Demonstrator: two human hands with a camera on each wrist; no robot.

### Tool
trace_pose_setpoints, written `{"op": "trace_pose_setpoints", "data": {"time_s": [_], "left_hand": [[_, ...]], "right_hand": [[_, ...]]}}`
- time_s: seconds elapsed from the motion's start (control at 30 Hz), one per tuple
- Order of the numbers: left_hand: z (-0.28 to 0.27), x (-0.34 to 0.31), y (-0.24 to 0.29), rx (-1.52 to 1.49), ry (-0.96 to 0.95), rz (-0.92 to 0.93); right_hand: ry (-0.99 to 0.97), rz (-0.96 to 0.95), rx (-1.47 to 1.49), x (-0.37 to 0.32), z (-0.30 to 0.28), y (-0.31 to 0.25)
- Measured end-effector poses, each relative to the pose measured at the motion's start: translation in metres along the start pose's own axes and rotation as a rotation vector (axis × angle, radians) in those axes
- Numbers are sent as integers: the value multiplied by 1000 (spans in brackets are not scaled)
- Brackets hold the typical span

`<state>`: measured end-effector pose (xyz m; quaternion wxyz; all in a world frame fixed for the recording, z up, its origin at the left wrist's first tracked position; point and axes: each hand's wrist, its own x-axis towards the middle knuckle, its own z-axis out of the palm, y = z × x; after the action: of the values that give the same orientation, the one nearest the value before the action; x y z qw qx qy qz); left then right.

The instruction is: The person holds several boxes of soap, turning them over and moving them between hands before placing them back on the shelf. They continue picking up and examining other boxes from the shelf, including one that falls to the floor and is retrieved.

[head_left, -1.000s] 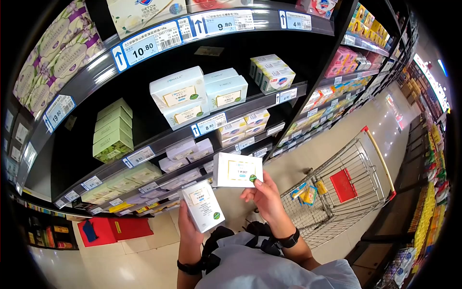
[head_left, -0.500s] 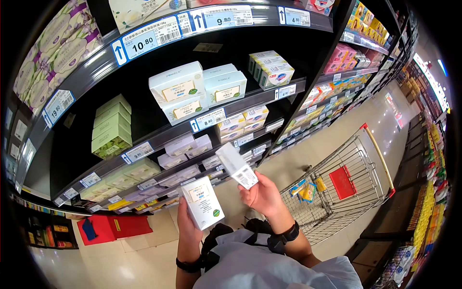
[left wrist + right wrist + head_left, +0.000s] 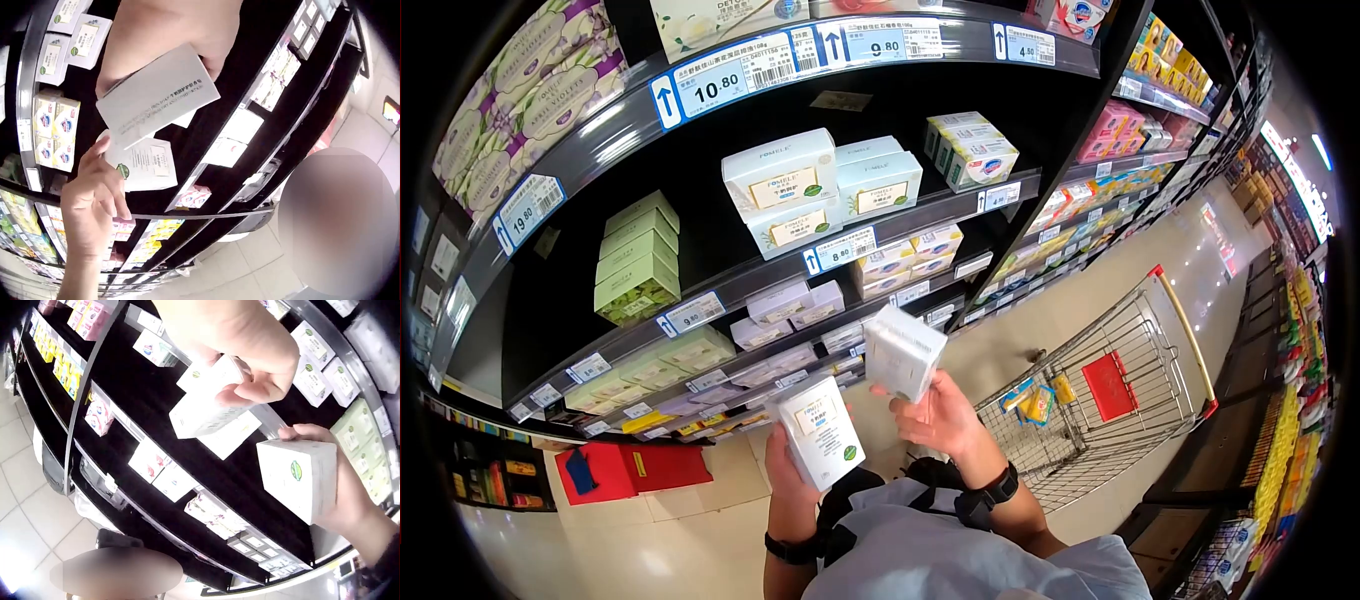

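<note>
In the head view my left hand (image 3: 788, 468) grips a white box (image 3: 822, 432) by its sides, its printed label and green round mark facing up. To its right, my right hand (image 3: 945, 415) holds a second white box (image 3: 903, 352), tilted, with fingers round its lower end. The two boxes are apart. The left wrist view shows the left hand (image 3: 169, 37) round its box (image 3: 159, 94), with small print on the visible side. In the right wrist view the right hand (image 3: 240, 350) pinches its box (image 3: 209, 409).
Stacked white and pale blue boxes (image 3: 780, 178) stand on the shelf ahead, with green boxes (image 3: 638, 262) to the left. Price tags line the shelf edges (image 3: 940, 222). A shopping cart (image 3: 1090, 400) with yellow and blue packs stands at the right; a red box (image 3: 615, 478) lies lower left.
The right hand's box has turned from its labelled face to other sides, and now leans the other way than half a second ago. The left hand's box has barely moved.
</note>
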<state>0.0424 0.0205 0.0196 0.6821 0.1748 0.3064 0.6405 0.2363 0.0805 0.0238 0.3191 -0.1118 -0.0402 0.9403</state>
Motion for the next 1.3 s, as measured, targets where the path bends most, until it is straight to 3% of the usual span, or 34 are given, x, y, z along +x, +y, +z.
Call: {"op": "trace_pose_setpoints", "data": {"time_s": [0.07,0.13,0.2,0.27,0.33,0.4,0.47,0.5,0.57,0.6,0.63,0.67,0.73,0.77,0.83,0.87,1.1,1.2,1.3], "left_hand": [[4,2,1,8,-103,21],[6,8,-1,-58,-332,202],[10,6,8,-82,-382,176],[12,5,30,398,-598,195],[20,6,49,485,-669,187],[24,9,65,621,-758,244],[32,-4,59,339,-542,310],[29,-6,58,387,-467,416],[20,-9,59,428,-318,492],[12,-5,56,416,-277,559],[0,-4,53,406,-277,562],[-14,-3,51,412,-244,593],[-27,-1,47,421,-185,638],[-30,0,46,410,-175,648],[-32,-1,43,393,-150,662],[-33,-3,41,382,-145,663],[-30,2,43,281,-164,667],[-28,3,45,223,-179,667],[-27,1,46,161,-196,653]], "right_hand": [[-27,46,10,0,8,5],[-52,91,16,3,8,9],[-79,250,32,6,4,16],[-20,285,-16,13,9,22],[0,422,-22,16,16,24],[4,429,-48,19,30,21],[204,461,-677,14,54,8],[240,395,-971,12,61,0],[294,-297,-1837,13,89,-27],[438,-726,-2197,23,91,-51],[550,-919,-2232,35,101,-76],[484,-1135,-2411,46,112,-106],[359,-1311,-2689,67,126,-142],[349,-1311,-2694,74,127,-151],[464,-1002,-2964,84,126,-161],[497,-840,-2920,88,131,-162],[593,-742,-2877,99,133,-166],[407,-871,-2789,98,133,-175],[362,-846,-2777,97,135,-179]]}}
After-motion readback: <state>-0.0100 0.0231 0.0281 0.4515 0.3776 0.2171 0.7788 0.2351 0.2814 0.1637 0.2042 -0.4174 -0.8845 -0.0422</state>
